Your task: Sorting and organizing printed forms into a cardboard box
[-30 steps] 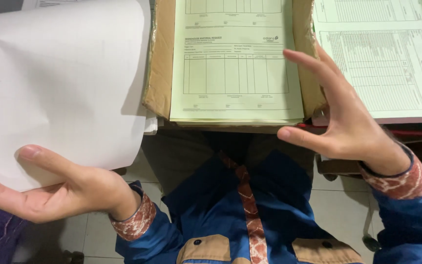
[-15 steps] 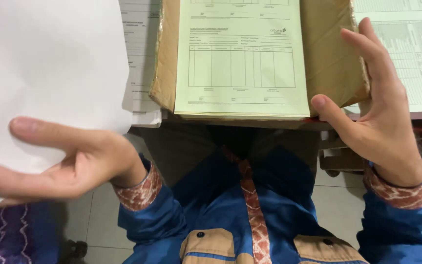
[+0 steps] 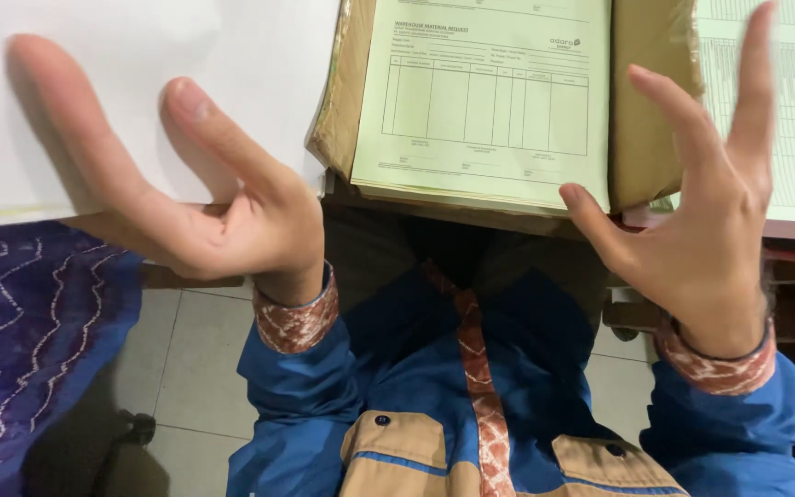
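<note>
The sheet (image 3: 140, 83) by the left hand (image 3: 223, 212) is plain white, while the form (image 3: 489, 101) on the brown cardboard wrap (image 3: 650, 92) is pale green with a dark ruled grid. Blue sleeves end in rust-and-cream patterned cuffs (image 3: 296, 317). A purple cloth (image 3: 29, 322) carries pale zigzag lines above grey floor tiles (image 3: 204, 368).

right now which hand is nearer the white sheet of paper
Left. The left hand lies against the white sheet, its fingers spread over the lower edge. The right hand is far off, raised beside the brown package.

brown cardboard package (image 3: 641, 101) top centre, pale green form (image 3: 489, 92) on it
</note>
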